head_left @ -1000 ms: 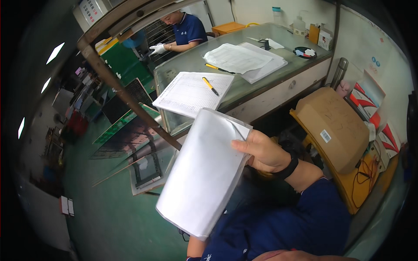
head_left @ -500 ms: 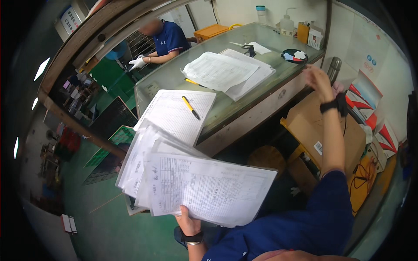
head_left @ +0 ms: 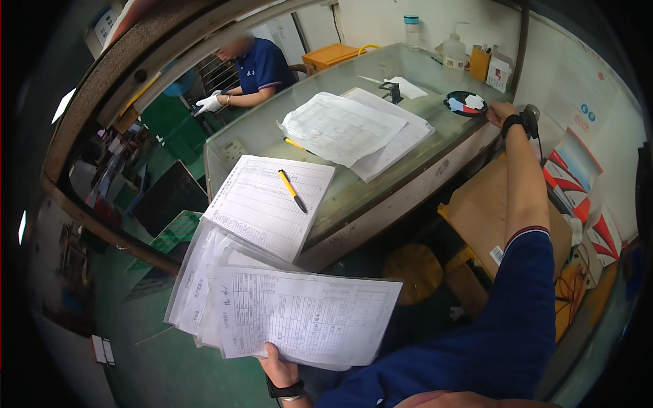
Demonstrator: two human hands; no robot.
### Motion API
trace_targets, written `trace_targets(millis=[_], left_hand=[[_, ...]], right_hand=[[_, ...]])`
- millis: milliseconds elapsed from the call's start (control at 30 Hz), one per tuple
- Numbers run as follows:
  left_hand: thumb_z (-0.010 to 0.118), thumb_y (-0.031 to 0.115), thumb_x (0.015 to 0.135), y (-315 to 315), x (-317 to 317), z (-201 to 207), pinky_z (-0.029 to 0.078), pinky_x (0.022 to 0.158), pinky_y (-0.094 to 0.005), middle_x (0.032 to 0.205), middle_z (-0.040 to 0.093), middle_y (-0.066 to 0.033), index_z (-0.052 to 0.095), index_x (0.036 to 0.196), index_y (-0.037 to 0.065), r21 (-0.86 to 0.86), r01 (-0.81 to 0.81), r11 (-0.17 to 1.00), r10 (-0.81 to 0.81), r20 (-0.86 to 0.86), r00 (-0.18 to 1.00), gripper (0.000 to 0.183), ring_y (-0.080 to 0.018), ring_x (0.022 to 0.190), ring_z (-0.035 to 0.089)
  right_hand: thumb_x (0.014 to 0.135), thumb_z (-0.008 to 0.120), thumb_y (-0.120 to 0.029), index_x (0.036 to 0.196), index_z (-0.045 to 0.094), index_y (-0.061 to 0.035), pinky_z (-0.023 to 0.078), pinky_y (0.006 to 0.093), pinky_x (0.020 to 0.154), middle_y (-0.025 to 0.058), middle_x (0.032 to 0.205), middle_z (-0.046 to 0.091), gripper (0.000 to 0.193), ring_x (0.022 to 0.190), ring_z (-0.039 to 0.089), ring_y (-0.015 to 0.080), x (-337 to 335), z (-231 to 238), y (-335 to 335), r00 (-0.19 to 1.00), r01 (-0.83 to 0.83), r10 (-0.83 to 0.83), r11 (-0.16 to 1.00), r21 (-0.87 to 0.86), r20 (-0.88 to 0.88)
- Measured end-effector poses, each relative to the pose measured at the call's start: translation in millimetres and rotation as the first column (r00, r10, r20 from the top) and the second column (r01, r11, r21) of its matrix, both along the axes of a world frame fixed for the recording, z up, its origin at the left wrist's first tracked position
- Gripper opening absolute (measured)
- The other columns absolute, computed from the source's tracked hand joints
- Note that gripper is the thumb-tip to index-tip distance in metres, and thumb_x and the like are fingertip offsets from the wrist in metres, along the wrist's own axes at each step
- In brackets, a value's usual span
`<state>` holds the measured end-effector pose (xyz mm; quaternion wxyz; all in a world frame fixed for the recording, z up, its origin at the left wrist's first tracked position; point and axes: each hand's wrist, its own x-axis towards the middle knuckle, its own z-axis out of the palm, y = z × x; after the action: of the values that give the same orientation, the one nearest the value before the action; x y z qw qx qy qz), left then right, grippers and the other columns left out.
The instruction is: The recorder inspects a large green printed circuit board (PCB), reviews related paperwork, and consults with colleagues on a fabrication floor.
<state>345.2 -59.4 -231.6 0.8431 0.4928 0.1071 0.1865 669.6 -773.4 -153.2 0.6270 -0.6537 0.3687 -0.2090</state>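
My left hand grips a stack of printed forms in clear plastic sleeves by its lower edge, thumb on top. The sleeves are fanned out to the left. My right arm stretches to the far right corner of the glass-topped table. There my right hand is at the right rim of a round black dish with white, red and blue pieces in it. Its fingers are small and partly hidden, so their grip is unclear. A lined notebook with a yellow-and-black pen on it lies beyond the stack.
More papers and a small black stand lie on the glass-topped table. A wash bottle and pen box stand behind. Below right are a cardboard box and a yellow stool. A gloved co-worker sits opposite.
My right hand has gone from raised in the air down to the dish's rim. The sleeved stack has shifted slightly left and down in view, still in my left hand.
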Motion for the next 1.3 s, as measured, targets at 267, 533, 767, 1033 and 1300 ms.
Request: trace_targets(millis=[267,533,767,1033,1300], left_hand=[[0.063,0.018,0.083,5.7,0.5,-7.9,0.030,0.104,-0.0424,0.137,0.034,-0.0165,0.024,0.137,-0.001,-0.016,-0.022,1.000,0.021,-0.021,1.000,0.070,-0.0294,0.121,0.039],[0.057,0.020,0.086,-0.6,0.9,-4.1,0.030,0.103,-0.0408,0.135,0.036,-0.0170,0.025,0.136,-0.004,0.056,-0.029,0.998,0.033,-0.086,0.996,0.064,-0.0283,0.121,0.039],[0.058,0.020,0.086,11.8,-1.2,-11.4,0.030,0.103,-0.0405,0.134,0.037,-0.0166,0.025,0.135,-0.004,0.058,-0.017,0.998,0.021,-0.062,0.998,0.064,-0.0283,0.121,0.039],[0.063,0.021,0.084,13.7,-0.4,-11.9,0.031,0.102,-0.0397,0.133,0.038,-0.0153,0.029,0.133,-0.004,0.006,0.065,0.998,-0.065,-0.020,0.998,0.065,-0.0281,0.120,0.040],[0.062,0.017,0.084,20.2,-19.5,-14.1,0.029,0.104,-0.0404,0.136,0.036,-0.0148,0.027,0.136,-0.001,-0.050,-0.001,0.999,0.000,-0.024,1.000,0.064,-0.0276,0.122,0.038]], right_hand=[[0.081,0.058,-0.009,0.071,0.052,-0.0068,0.049,0.0252,0.040,0.0037,0.059,0.054,0.012,0.045,0.055,0.0136,-3.4,6.0,8.2,0.994,-0.040,0.020,0.981,0.189,0.108],[0.079,0.065,-0.014,0.076,0.057,-0.0067,0.049,0.0249,0.043,0.0031,0.062,0.057,0.012,0.051,0.057,0.0138,-3.8,8.5,18.6,0.996,0.000,-0.016,0.982,0.188,0.086],[0.079,0.067,-0.015,0.082,0.060,-0.0061,0.051,0.0197,0.050,0.0008,0.067,0.059,0.012,0.054,0.057,0.0101,-37.4,42.1,27.7,0.895,-0.205,0.100,0.957,0.204,0.434],[0.079,0.068,-0.018,0.084,0.059,-0.0078,0.050,0.0196,0.055,-0.0001,0.072,0.056,0.014,0.062,0.056,0.0100,5.6,69.3,196.6,0.829,-0.514,0.463,0.852,0.098,0.314],[0.078,0.064,-0.011,0.086,0.060,-0.0044,0.052,0.0253,0.056,0.0054,0.077,0.060,0.011,0.066,0.059,0.0131,99.6,39.6,310.2,0.815,-0.572,0.525,0.798,0.192,0.245]])
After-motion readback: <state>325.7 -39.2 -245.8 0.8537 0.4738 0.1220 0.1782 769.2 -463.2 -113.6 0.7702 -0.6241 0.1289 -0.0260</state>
